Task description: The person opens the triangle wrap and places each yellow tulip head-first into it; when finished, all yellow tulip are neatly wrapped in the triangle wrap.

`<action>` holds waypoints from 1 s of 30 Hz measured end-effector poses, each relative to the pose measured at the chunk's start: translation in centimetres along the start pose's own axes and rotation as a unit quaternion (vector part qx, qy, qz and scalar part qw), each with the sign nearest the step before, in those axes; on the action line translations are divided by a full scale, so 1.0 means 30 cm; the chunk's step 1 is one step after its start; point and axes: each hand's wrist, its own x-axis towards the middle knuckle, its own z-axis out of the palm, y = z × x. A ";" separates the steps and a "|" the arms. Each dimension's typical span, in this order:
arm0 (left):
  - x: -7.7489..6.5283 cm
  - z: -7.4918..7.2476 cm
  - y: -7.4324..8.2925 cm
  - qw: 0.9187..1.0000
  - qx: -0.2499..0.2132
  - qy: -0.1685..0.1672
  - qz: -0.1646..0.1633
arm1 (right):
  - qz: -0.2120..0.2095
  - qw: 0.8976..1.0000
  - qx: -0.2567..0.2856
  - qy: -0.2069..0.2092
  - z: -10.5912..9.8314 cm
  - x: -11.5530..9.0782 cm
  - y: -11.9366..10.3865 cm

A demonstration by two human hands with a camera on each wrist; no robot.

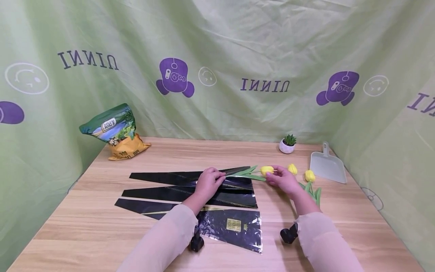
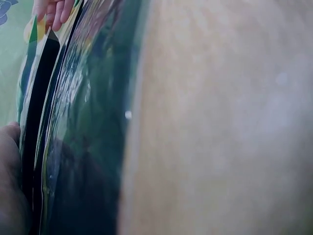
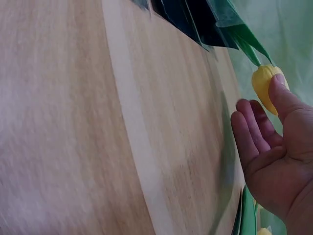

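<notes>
My right hand [image 1: 284, 180] pinches the bloom of a yellow tulip [image 1: 266, 170] between thumb and fingers; the right wrist view shows the thumb on its petals. Its green leaves [image 3: 247, 43] reach into the open wide end of the rearmost black flower sleeve [image 1: 159, 177]. My left hand [image 1: 208, 184] grips that sleeve near its middle, and most of the stem is hidden there. In front lie another black sleeve [image 1: 146, 194] and a nearer one with a gold label [image 1: 249, 226], both flat on the table. The left wrist view shows the sleeve's shiny film close up.
Two more yellow tulips [image 1: 309, 176] lie right of my right hand, partly behind the forearm. A grey dustpan [image 1: 327, 166] and a small potted succulent [image 1: 287, 146] stand at the back right. At the back left sits a green and orange bag [image 1: 117, 132]. Green curtains enclose the table.
</notes>
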 end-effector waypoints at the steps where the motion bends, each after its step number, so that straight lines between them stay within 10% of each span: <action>1: 0.000 0.000 0.000 1.000 -0.001 0.000 0.000 | 0.001 1.000 -0.010 0.003 0.006 0.003 0.000; 30: 0.008 -0.016 -0.009 1.000 -0.003 0.009 -0.004 | -0.012 0.998 -0.054 -0.023 0.154 0.038 -0.040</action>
